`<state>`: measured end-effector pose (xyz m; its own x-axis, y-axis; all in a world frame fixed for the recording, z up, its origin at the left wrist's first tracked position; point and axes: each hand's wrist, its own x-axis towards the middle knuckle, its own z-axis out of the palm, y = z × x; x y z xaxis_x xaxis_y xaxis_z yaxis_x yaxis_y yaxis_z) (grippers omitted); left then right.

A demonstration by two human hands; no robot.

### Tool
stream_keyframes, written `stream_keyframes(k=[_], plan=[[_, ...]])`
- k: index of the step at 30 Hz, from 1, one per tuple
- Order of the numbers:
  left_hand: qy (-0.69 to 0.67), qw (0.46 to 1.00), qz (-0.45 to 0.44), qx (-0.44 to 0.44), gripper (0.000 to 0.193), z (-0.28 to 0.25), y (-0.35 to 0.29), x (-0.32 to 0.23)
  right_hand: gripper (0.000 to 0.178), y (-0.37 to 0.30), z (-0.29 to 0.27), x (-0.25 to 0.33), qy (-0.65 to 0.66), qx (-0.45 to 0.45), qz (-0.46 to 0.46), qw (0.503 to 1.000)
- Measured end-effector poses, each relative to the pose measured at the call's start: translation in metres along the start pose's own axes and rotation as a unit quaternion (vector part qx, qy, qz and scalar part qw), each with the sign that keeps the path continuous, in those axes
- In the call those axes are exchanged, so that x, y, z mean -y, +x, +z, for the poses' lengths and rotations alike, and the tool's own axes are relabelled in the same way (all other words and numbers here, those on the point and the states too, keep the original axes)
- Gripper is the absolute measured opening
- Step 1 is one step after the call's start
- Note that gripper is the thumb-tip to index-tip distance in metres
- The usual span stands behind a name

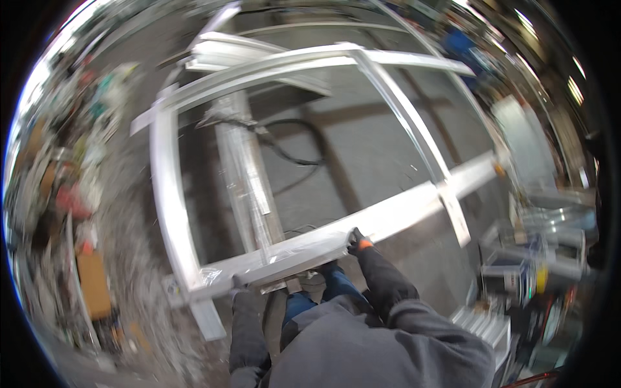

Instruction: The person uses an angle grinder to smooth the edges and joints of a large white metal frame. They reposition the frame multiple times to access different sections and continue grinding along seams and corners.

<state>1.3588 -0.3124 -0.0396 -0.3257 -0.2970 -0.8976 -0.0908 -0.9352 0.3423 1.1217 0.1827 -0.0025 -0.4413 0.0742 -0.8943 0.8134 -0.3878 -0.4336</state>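
A large white rectangular profile frame, like a window frame [169, 187], lies across supports in front of me. Its near rail [304, 253] has clear plastic film on part of it. My right hand [356, 241], in a dark glove with orange at the cuff, is closed over that rail right of the middle. Farther left, my left hand [239, 283] grips the same rail close to the near left corner; motion blurs its fingers. The undersides of both grips are hidden.
Below the frame run a film-wrapped beam [239, 161] and a black cable [320, 139]. More white profiles [239, 52] lie at the far side. Mixed clutter and a brown cardboard piece [94, 284] line the left. Boxes [511, 275] and a ridged silver object [485, 330] stand at right.
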Motion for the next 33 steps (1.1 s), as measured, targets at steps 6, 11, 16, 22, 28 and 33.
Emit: stream_keyframes(k=[6, 11, 16, 22, 28, 33], plan=[[0.27, 0.957, -0.078, 0.07, 0.046, 0.065, -0.06, 0.058, 0.073, 0.014, -0.091, 0.066, -0.219, -0.262, -0.148, 0.928], [0.61, 0.726, 0.221, 0.228, 0.045, 0.168, -0.134, 0.14, 0.032, 0.102, -0.286, 0.089, -0.269, -0.447, -0.177, 0.835], [0.763, 0.514, 0.307, 0.245, 0.062, 0.31, -0.185, 0.289, 0.066, 0.106, -0.511, 0.177, -0.167, -0.373, -0.246, 0.879], [0.893, 0.188, 0.321, 0.253, 0.094, 0.482, -0.215, 0.469, 0.09, 0.018, -0.584, 0.291, -0.338, -0.422, 0.081, 0.837], [0.946, 0.18, 0.191, 0.189, 0.082, 0.571, -0.218, 0.55, 0.082, 0.062, -0.598, 0.278, -0.102, -0.308, 0.006, 0.946], [0.949, 0.203, 0.152, 0.187, 0.062, 0.579, -0.2, 0.558, 0.079, 0.119, -0.613, 0.21, -0.208, -0.327, -0.078, 0.919]])
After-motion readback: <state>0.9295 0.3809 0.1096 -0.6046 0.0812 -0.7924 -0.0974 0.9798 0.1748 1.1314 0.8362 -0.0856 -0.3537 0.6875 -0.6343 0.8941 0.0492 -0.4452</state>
